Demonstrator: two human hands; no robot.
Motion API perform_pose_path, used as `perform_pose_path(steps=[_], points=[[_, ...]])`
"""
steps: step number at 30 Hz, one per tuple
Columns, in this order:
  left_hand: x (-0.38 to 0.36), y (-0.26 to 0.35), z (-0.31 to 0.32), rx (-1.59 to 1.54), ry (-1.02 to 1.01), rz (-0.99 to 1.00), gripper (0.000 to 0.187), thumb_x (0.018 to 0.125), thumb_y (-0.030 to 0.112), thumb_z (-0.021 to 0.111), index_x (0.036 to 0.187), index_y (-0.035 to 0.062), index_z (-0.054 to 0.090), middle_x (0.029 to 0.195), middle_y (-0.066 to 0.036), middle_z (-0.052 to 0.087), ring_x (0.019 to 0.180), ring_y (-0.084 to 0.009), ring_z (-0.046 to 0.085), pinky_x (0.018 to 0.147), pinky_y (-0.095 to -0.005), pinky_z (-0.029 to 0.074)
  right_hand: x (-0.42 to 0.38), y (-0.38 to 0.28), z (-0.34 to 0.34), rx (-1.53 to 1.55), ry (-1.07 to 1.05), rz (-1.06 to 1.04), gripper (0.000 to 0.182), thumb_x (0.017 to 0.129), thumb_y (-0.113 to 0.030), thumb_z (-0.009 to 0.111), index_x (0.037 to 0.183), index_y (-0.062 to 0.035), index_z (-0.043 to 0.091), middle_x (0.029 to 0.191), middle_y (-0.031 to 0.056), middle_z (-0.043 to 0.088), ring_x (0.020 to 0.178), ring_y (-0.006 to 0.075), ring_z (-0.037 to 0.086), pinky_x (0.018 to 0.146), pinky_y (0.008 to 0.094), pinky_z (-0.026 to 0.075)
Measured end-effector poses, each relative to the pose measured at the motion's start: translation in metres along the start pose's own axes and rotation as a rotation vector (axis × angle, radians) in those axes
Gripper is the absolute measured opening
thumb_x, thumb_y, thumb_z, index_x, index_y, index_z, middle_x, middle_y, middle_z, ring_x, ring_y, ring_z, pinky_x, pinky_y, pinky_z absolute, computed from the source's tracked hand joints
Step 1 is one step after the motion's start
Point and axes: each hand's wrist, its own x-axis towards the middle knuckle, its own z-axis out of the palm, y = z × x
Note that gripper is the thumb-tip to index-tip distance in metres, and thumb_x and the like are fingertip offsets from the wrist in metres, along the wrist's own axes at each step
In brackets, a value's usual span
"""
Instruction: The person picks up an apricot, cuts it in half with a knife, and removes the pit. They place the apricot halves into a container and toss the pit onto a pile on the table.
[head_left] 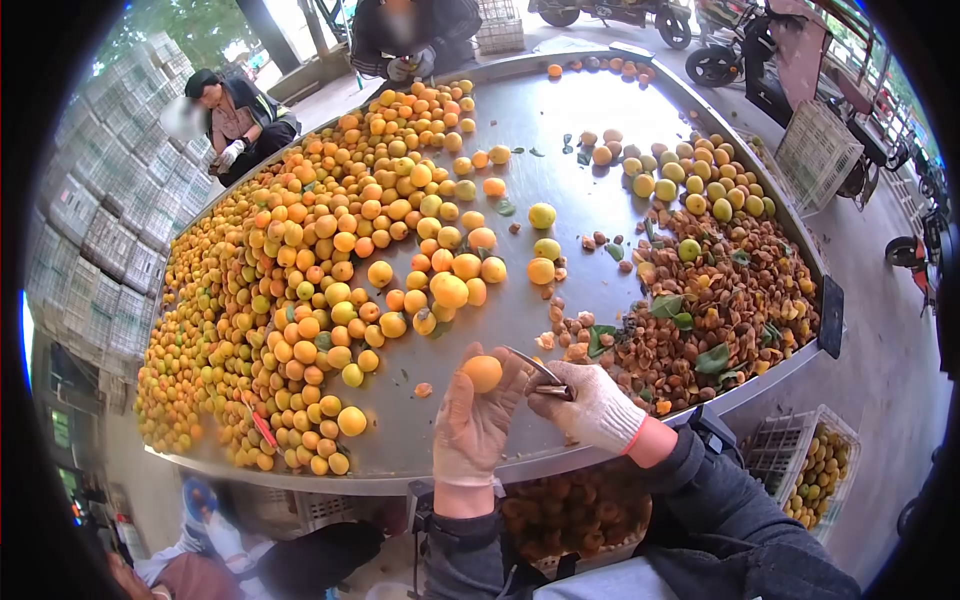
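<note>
In the head view, my left hand [463, 435], in a pale glove, is closed around an orange apricot [482, 374] over the front of the metal table [440, 362]. My right hand [597, 408], in a white knit glove, grips a small curved-bladed knife [535, 366]. Its blade points up and left, close to the fingers of my left hand. A large heap of whole apricots [300, 240] covers the left side. To the right of my hands lies a pile of brown pits and scraps [715, 310] mixed with green leaves.
Greenish apricots [700, 175] cluster at the far right. A red-handled tool [262, 428] lies on the heap. Beneath the table edge sits a container of apricot pieces [575, 510], with a fruit-filled crate [790, 452] beside it. Other people work around the table; stacked crates [105, 220] stand left.
</note>
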Motion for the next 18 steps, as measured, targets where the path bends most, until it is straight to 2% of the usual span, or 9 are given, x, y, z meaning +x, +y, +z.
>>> perform_pose_path(steps=[2, 3, 4, 5, 6, 8, 11, 14, 18], points=[[0.002, -0.001, -0.008, -0.059, -0.135, -0.024, 0.04, 0.093, 0.015, 0.06, 0.129, 0.0011, 0.049, 0.123, -0.018, 0.057, 0.115, -0.0313, 0.056, 0.102, -0.0436, 0.045, 0.001, 0.002, 0.002, 0.071, -0.005, 0.003, 0.018, 0.085, -0.013, 0.068, 0.1, -0.0035, 0.065, 0.082, 0.0021, 0.066, 0.074, 0.0069, 0.058, 0.067, 0.0255, 0.049], [0.0, -0.003, -0.004, -0.057, -0.136, -0.029, 0.04, 0.093, 0.015, 0.06, 0.129, 0.0011, 0.049, 0.123, -0.018, 0.057, 0.115, -0.0313, 0.056, 0.102, -0.0436, 0.045, 0.001, -0.001, 0.003, 0.14, -0.009, 0.004, 0.018, 0.085, -0.013, 0.068, 0.1, -0.0034, 0.065, 0.083, 0.0008, 0.066, 0.075, 0.006, 0.057, 0.068, 0.0249, 0.049], [-0.004, -0.005, 0.003, 0.151, -0.097, 0.018, 0.04, 0.091, 0.011, 0.061, 0.129, 0.0006, 0.05, 0.124, -0.017, 0.057, 0.116, -0.0292, 0.056, 0.102, -0.0412, 0.045, 0.0, -0.006, 0.001, 0.142, -0.005, 0.007, 0.018, 0.085, -0.013, 0.068, 0.1, -0.0034, 0.065, 0.083, 0.0008, 0.066, 0.075, 0.006, 0.057, 0.068, 0.0249, 0.049], [-0.008, -0.008, 0.01, 0.358, -0.058, 0.067, 0.041, 0.09, 0.006, 0.063, 0.129, 0.0002, 0.052, 0.125, -0.016, 0.057, 0.116, -0.0272, 0.056, 0.102, -0.0388, 0.044, 0.0, -0.014, -0.003, 0.178, -0.013, 0.103, 0.019, 0.085, -0.013, 0.069, 0.101, -0.0031, 0.065, 0.082, 0.0009, 0.065, 0.075, 0.006, 0.057, 0.067, 0.0246, 0.049], [-0.009, -0.009, 0.014, 0.358, -0.059, 0.063, 0.041, 0.09, 0.006, 0.063, 0.129, 0.0002, 0.052, 0.125, -0.016, 0.057, 0.116, -0.0272, 0.056, 0.102, -0.0388, 0.044, -0.001, -0.02, -0.006, 0.214, -0.022, 0.199, 0.019, 0.086, -0.013, 0.069, 0.101, -0.0029, 0.065, 0.082, 0.001, 0.065, 0.074, 0.0059, 0.056, 0.067, 0.0243, 0.049], [-0.012, -0.01, 0.02, 0.487, -0.057, 0.116, 0.049, 0.083, -0.006, 0.065, 0.13, 0.0009, 0.053, 0.126, -0.013, 0.057, 0.114, -0.0224, 0.057, 0.1, -0.0338, 0.045, 0.001, -0.011, -0.006, 0.204, 0.003, 0.163, 0.02, 0.085, -0.013, 0.07, 0.102, -0.0028, 0.065, 0.081, 0.0008, 0.065, 0.073, 0.0056, 0.056, 0.066, 0.0241, 0.048], [-0.014, -0.009, 0.025, 0.607, -0.011, 0.105, 0.057, 0.077, -0.015, 0.062, 0.131, 0.0015, 0.052, 0.127, -0.011, 0.056, 0.114, -0.0192, 0.057, 0.098, -0.0289, 0.045, 0.0, -0.012, -0.011, 0.195, 0.032, 0.152, 0.021, 0.085, -0.013, 0.07, 0.103, -0.003, 0.065, 0.08, 0.0004, 0.064, 0.072, 0.0053, 0.055, 0.064, 0.0236, 0.047], [-0.014, -0.011, 0.027, 0.813, -0.025, 0.154, 0.059, 0.076, -0.017, 0.059, 0.132, 0.0023, 0.052, 0.129, -0.009, 0.055, 0.116, -0.016, 0.055, 0.098, -0.026, 0.044, 0.002, -0.009, -0.012, 0.214, 0.055, 0.176, 0.022, 0.085, -0.013, 0.071, 0.103, -0.0032, 0.065, 0.08, -0.0001, 0.063, 0.071, 0.0052, 0.055, 0.063, 0.0232, 0.047], [-0.013, -0.01, 0.029, 0.851, -0.016, 0.133, 0.059, 0.076, -0.017, 0.059, 0.131, 0.0029, 0.053, 0.13, -0.008, 0.054, 0.119, -0.0152, 0.052, 0.097, -0.0254, 0.044, 0.001, -0.012, -0.015, 0.219, 0.08, 0.148, 0.019, 0.085, -0.013, 0.07, 0.101, -0.0038, 0.067, 0.079, -0.001, 0.063, 0.071, 0.0048, 0.054, 0.063, 0.0229, 0.046]])
